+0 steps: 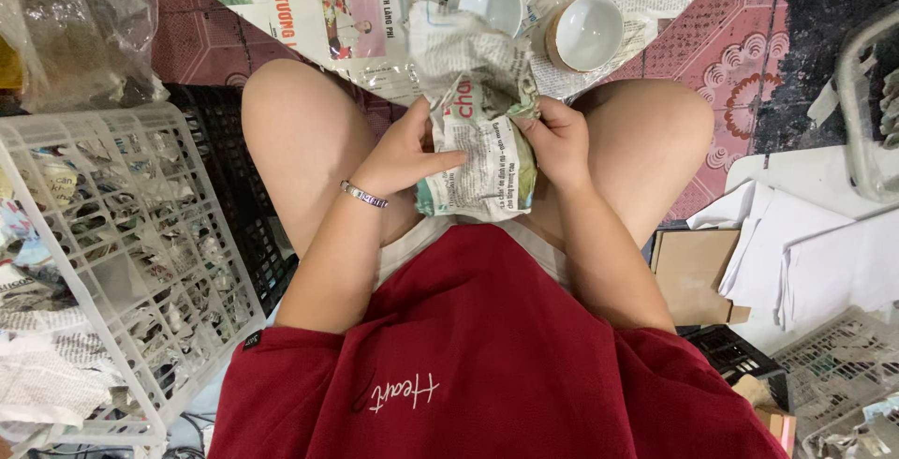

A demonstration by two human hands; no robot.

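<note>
Newspaper bundle [478,131]: a crumpled, lumpy wad of printed sheet held upright between the person's knees, just above the lap. Its paper is grey-white with dense black text, red lettering across the middle and a teal-green patch at the lower edge; the top is scrunched into loose folds. What it wraps cannot be seen.

Left hand [407,155] lies flat against the bundle's near side, fingers stretched out and close together across the print, a thin beaded bracelet [363,195] at the wrist. Right hand [560,140] grips the other side, fingers curled in and pinching the paper's edge.

Beyond the bundle, two white bowls [585,30] stand on spread newspaper sheets [309,0] with red headings and a colour photo. A white plastic crate [140,234] on the left holds more paper-wrapped lumps. On the right lie a flat brown cardboard piece [691,272] and plain white sheets [796,253]. A clear plastic bag [84,19] sits at the upper left.
</note>
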